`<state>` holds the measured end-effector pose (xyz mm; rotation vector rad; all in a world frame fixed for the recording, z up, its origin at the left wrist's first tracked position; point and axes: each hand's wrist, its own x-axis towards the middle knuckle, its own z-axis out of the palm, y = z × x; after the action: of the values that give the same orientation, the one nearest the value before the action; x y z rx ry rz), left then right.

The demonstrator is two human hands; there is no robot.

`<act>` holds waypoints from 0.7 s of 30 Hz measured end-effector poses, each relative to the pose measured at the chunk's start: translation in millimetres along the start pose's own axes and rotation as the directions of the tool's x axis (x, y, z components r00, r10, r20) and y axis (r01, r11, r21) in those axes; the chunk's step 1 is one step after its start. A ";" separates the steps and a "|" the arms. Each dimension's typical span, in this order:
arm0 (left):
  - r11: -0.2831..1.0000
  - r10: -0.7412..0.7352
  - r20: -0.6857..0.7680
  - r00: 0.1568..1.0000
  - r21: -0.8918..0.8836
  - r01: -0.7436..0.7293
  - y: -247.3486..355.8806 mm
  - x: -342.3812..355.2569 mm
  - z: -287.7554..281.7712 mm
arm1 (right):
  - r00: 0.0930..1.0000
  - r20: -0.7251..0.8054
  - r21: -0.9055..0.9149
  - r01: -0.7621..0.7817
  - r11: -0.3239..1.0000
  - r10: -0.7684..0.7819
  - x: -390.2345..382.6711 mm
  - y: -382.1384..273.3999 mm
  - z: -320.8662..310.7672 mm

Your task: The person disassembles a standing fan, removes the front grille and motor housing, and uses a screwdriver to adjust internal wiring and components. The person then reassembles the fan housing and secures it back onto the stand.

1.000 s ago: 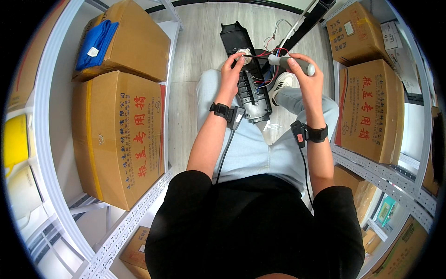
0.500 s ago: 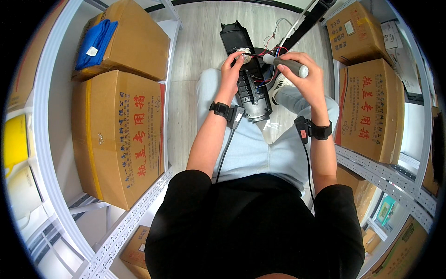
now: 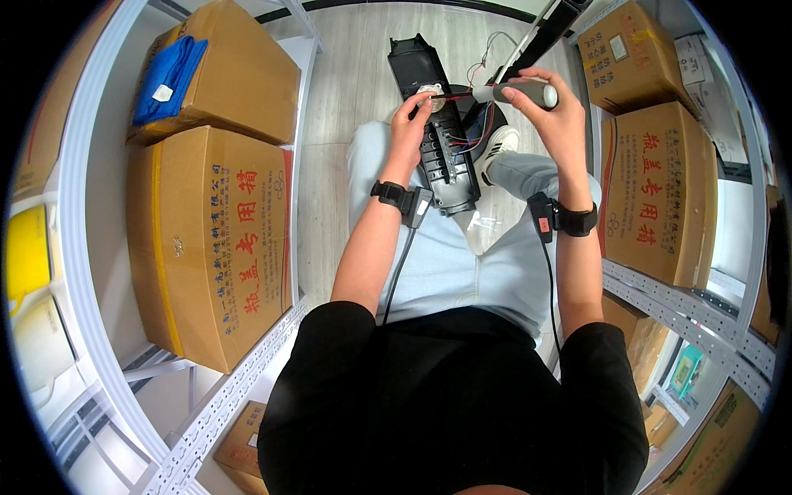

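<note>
In my right hand point(image 3: 557, 115) is a screwdriver point(image 3: 528, 92) with a thick grey handle, its dark shaft pointing left. My left hand point(image 3: 407, 136) is closed in a pinch at the tip of that shaft; whatever sits between the fingertips is too small to make out. Just beneath these fingers lies a round pale metal part point(image 3: 435, 89), set in a long black housing point(image 3: 415, 62). The housing rests between my legs, its nearer end carrying a ribbed black block and a rounded grey end point(image 3: 454, 198). Red, blue and white wires point(image 3: 474, 140) run along its right side.
Shelving with large cardboard boxes point(image 3: 210, 247) flanks me on the left, and more boxes point(image 3: 652, 190) stand on the right shelf. A black pole point(image 3: 553, 41) slants up beyond my right hand. Cables hang from both wrist straps point(image 3: 573, 219).
My right hand has shifted a little up and right with the screwdriver, and its grip on the handle has turned. My left hand stays nearly in place.
</note>
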<state>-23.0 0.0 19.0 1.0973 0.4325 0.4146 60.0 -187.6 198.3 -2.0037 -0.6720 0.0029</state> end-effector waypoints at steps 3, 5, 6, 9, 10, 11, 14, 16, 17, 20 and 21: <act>0.999 -0.042 0.021 0.999 -0.014 0.042 0.7 0.0 -0.1 | 0.999 0.036 0.042 0.021 0.999 -0.023 5.3 -1.9 -5.9; 1.000 0.000 0.015 1.000 0.010 0.000 -1.3 1.3 -0.5 | 0.990 0.073 0.012 0.122 0.993 -0.122 4.8 -2.8 -5.9; 1.000 0.021 0.013 1.000 0.022 -0.021 -2.2 2.2 -0.7 | 0.981 0.092 -0.002 0.172 0.985 -0.171 4.3 -3.6 -5.7; 0.999 0.026 0.017 1.000 0.040 -0.027 -4.7 4.4 -5.1 | 0.979 0.144 -0.077 0.160 0.984 -0.148 1.7 -12.7 -6.7; 0.999 0.019 0.009 1.000 0.030 -0.020 -1.2 2.3 -1.0 | 0.984 0.122 -0.116 0.142 0.983 -0.127 -0.6 -14.4 -8.0; 1.000 0.014 0.000 1.000 0.023 -0.014 5.3 -1.8 4.3 | 0.989 0.100 -0.152 0.123 0.981 -0.109 -3.1 -16.2 -8.6; 0.999 0.045 -0.010 0.999 0.016 -0.045 7.7 -1.5 5.4 | 0.983 0.001 -0.160 0.182 0.970 -0.184 -4.1 -16.6 -5.3; 0.996 0.084 -0.019 0.996 0.026 -0.083 7.4 -0.5 4.8 | 0.970 -0.032 -0.160 0.232 0.960 -0.239 -3.3 -18.2 -4.5; 0.994 0.103 -0.027 0.994 0.036 -0.102 8.8 -1.2 5.9 | 0.968 -0.024 -0.172 0.242 0.955 -0.250 -2.3 -21.0 -5.0; 0.993 0.114 -0.037 0.993 0.043 -0.113 10.0 -0.8 6.3 | 0.959 -0.010 -0.222 0.273 0.936 -0.282 1.4 -24.7 -3.0; 0.993 0.110 -0.038 0.993 0.040 -0.108 9.8 -0.5 6.2 | 0.956 -0.005 -0.241 0.283 0.928 -0.293 2.7 -25.7 -2.4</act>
<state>-21.2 -1.0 30.5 1.1547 0.4186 0.5272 51.2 -179.0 221.1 -2.1067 -0.9732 -0.3083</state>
